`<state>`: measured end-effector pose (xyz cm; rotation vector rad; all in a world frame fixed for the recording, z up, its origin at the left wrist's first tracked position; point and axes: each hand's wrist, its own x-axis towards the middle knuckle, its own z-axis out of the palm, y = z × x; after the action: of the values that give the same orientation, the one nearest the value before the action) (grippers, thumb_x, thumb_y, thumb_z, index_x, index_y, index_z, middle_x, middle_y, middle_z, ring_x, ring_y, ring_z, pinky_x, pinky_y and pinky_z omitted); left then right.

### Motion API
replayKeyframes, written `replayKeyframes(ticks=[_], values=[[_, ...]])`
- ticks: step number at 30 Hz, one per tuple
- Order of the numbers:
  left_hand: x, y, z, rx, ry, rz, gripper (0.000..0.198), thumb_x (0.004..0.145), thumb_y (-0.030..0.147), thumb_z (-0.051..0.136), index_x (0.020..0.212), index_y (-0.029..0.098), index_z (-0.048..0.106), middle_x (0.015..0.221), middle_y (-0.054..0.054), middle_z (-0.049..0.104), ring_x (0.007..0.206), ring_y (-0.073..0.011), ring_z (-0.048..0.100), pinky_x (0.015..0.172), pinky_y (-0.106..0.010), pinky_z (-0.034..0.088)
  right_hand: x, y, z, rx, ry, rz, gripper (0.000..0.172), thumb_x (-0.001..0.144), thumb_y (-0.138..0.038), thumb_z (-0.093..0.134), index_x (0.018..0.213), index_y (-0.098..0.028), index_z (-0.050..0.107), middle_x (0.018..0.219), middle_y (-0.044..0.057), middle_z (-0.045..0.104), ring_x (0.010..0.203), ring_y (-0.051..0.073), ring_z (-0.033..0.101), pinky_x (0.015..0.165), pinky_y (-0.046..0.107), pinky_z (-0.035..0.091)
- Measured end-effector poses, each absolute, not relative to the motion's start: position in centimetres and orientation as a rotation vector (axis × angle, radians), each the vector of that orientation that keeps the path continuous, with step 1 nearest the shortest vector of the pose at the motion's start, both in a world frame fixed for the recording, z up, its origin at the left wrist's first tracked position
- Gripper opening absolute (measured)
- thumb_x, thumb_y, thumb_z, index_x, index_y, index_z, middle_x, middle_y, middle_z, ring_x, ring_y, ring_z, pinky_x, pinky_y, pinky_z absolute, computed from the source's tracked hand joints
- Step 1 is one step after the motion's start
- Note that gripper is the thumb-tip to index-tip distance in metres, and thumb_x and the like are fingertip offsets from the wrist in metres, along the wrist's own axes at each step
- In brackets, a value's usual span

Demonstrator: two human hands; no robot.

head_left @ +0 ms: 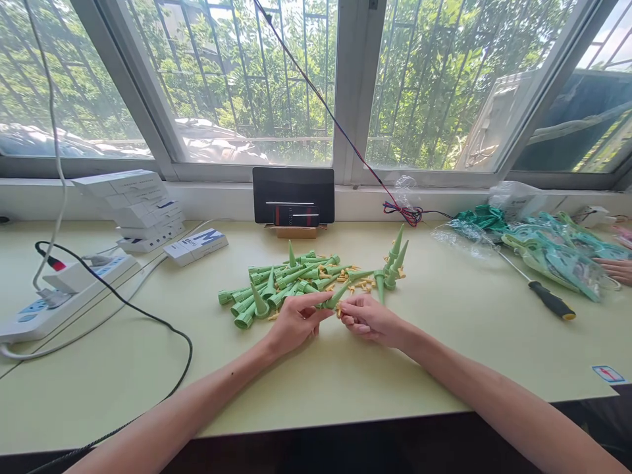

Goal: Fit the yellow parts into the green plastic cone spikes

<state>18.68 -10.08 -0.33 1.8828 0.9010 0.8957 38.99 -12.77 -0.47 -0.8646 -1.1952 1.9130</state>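
Note:
Near the middle of the table, my left hand (300, 318) is closed on a green cone (338, 295), whose tip points up and to the right. Just right of it, my right hand (368, 317) pinches a small yellow piece (339, 311) close to the cone's wide end. Behind my hands lies a pile of green cones (281, 282), some standing upright and others on their sides. Small yellow pieces (363, 284) are scattered among them. To the right of the pile, several green cones (394, 266) stand grouped together, with yellow bits showing beside them.
A black tablet (293, 187) with a phone leans at the window. White boxes (143, 207) and a power strip (74, 296) with cables are at left. At right lie a screwdriver (550, 300) and green plastic bags (553, 247); another person's hand (617, 268) shows at the edge.

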Motion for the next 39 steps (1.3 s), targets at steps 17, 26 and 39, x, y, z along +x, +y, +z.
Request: replayKeyframes(ticks=[17,26,39], values=[[18.8,-10.3,0.0,1.965,0.972,0.850,0.044,0.085,0.045,0.063,0.116,0.014,0.067,0.058,0.000,0.064,0.043,-0.0111,0.050,0.043,-0.021,0.042,38.6,-12.5,-0.7,-1.062,-1.360,1.595,0.049,0.084,-0.061,0.058,0.069,-0.015,0.056,0.052,-0.005,0.049,0.032,0.003,0.036,0.027,0.016,0.020],[19.0,-10.4,0.5,1.831,0.934,0.844,0.045,0.087,0.048,0.059,0.115,0.014,0.065,0.059,0.001,0.060,0.041,-0.0081,0.043,0.039,-0.019,0.036,38.3,-13.1,-0.5,-1.100,-1.655,1.077,0.039,0.090,-0.054,0.053,0.075,-0.019,0.057,0.060,-0.003,0.054,0.040,0.008,0.045,0.040,0.022,0.036],[18.6,-10.0,-0.4,1.769,0.939,0.752,0.056,0.080,0.049,0.067,0.123,0.014,0.058,0.055,0.006,0.052,0.044,-0.0096,0.045,0.043,-0.020,0.036,38.9,-12.6,-1.3,-1.123,-1.892,0.536,0.040,0.098,-0.042,0.043,0.068,-0.018,0.055,0.061,0.000,0.055,0.054,0.012,0.046,0.057,0.024,0.037]])
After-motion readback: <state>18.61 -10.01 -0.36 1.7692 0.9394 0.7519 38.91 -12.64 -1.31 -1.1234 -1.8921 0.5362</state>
